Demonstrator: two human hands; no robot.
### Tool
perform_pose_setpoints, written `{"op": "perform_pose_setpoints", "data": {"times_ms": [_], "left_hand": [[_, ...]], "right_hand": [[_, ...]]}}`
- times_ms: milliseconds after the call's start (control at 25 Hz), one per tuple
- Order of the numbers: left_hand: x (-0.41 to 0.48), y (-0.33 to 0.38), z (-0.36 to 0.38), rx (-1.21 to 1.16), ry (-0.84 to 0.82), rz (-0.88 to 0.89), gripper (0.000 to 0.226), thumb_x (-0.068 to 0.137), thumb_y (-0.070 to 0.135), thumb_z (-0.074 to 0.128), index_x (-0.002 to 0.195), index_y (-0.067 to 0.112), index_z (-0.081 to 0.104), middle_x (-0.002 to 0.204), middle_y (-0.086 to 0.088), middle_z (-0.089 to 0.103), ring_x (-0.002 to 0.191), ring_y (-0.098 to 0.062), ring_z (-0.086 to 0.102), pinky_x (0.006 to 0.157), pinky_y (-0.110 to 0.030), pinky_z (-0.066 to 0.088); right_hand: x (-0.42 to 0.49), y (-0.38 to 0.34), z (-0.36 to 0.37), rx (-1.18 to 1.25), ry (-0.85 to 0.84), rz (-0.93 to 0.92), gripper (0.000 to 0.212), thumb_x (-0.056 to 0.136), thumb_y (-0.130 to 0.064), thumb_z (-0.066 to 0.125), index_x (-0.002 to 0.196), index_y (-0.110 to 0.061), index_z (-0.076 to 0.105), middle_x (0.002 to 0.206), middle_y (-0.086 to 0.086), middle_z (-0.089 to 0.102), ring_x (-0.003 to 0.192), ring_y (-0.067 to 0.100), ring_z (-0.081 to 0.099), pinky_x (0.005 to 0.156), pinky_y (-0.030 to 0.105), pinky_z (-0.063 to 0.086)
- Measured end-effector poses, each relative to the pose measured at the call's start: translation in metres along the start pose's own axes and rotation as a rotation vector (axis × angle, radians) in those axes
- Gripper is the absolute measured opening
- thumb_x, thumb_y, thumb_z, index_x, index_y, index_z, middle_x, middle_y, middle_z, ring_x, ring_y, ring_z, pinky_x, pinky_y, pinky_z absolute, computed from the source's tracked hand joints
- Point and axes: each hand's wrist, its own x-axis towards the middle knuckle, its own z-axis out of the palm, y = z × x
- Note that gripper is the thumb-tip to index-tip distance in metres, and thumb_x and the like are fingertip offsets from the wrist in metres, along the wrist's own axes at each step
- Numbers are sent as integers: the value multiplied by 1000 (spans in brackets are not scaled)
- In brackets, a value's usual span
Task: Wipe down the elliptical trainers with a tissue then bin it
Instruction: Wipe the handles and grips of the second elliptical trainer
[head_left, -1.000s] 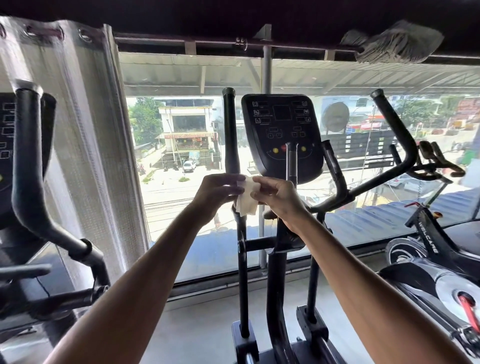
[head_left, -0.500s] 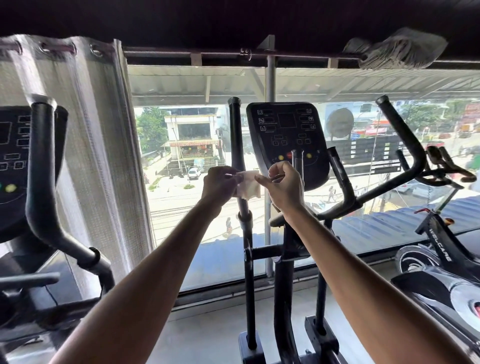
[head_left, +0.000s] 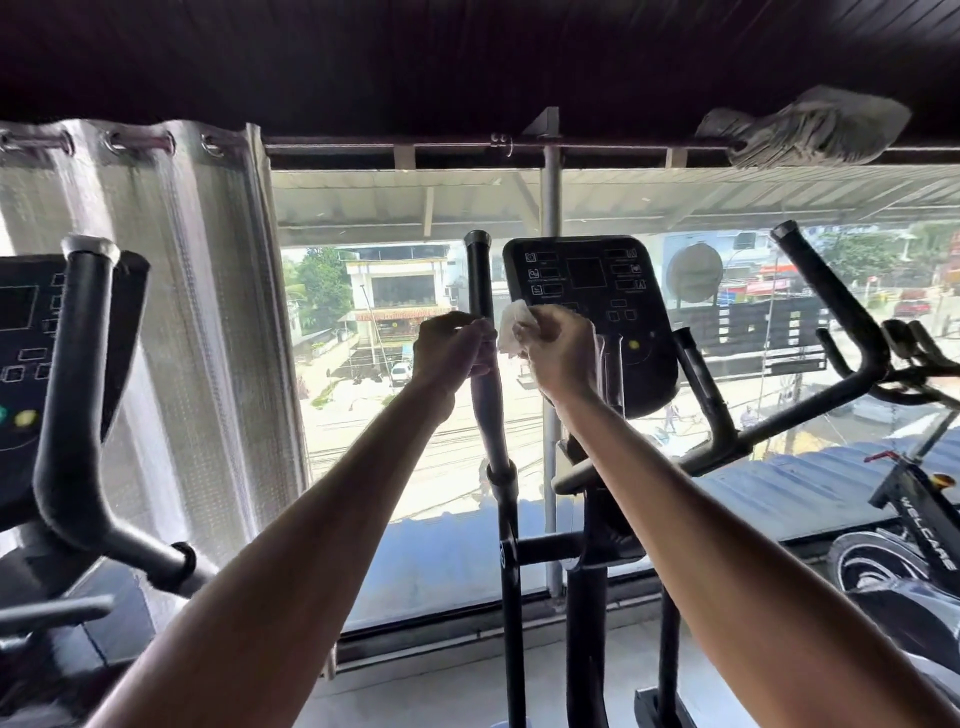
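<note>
Right hand (head_left: 558, 348) lifted tissue (head_left: 511, 322) higher; left hand (head_left: 452, 345) grips handlebar (head_left: 491, 415).

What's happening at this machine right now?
A person is at the elliptical trainer. The right hand pinches a white tissue beside the console. The left hand is curled at the upright handle; whether it grips the handle or the tissue's edge is unclear. The tissue is not yet binned.

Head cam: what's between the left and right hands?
The white tissue, held in the right hand, and the black handlebar upright right at the left hand. Shows in the head view.
</note>
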Motion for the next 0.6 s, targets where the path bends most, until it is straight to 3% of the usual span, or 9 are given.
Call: {"op": "perform_pose_setpoints", "data": {"times_ms": [160,240,320,480,600], "left_hand": [[53,1,14,73,135,53,10,86,17,67,86,23,74,92,-1,78,92,-22,73,92,-46,61],[79,-1,21,163,204,50,15,89,17,66,100,24,74,103,3,77,103,-22,71,97,-41,58],[103,-5,30,285,236,14,30,93,22,67,123,21,69,123,-1,73,116,-24,66,100,-34,52],[144,-6,48,413,224,7,48,99,37,61,140,12,58,138,-11,65,127,-30,60,104,-37,49],[170,-6,52,303,235,-17,49,89,42,54,120,7,69,121,-17,71,113,-36,66,85,-39,51]], "right_hand": [[54,5,25,-30,44,-66,13,87,-34,78,87,-21,75,88,-5,77,83,17,72,84,50,56],[85,11,35,-79,41,-97,22,90,-42,74,88,-20,76,87,-5,76,79,13,70,77,34,54],[118,21,47,-158,43,-151,29,92,-45,70,89,-17,76,91,-4,76,78,11,67,69,24,43],[169,37,79,-160,-3,-279,17,92,-27,73,90,-10,75,96,5,74,85,18,67,65,20,38],[175,38,95,-96,-63,-446,8,89,-14,73,92,-11,80,96,5,77,86,13,66,73,23,47]]}}
